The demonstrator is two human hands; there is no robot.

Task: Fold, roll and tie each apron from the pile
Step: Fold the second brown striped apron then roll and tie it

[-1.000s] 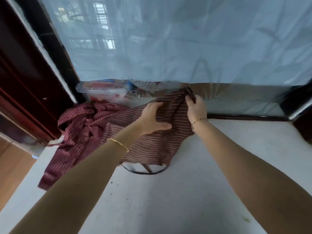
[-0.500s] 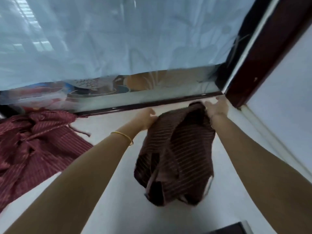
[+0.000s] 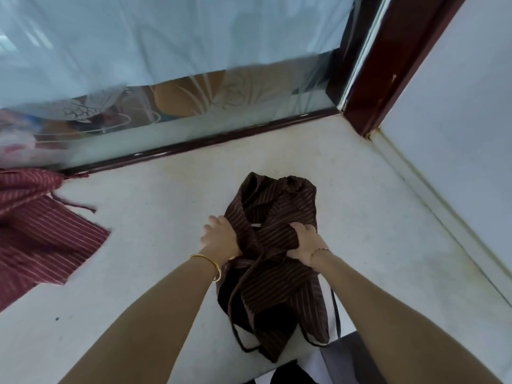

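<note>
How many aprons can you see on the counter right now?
2. A dark brown apron lies bunched in the middle, gripped by both hands; a red apron lies at the left edge, partly out of view, so more may be hidden.

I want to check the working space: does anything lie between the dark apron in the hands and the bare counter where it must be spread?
Nothing visible does. Both the left hand and right hand grip the dark apron directly; the counter beside it is bare. The red apron pile lies apart, at the left.

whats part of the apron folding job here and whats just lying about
Part of the job:
- dark striped apron, bunched on the counter
- left hand and right hand, both gripping it
- red striped aprons piled at left

Just lying about:
- plastic-wrapped items behind the pile
- glass panel
</note>
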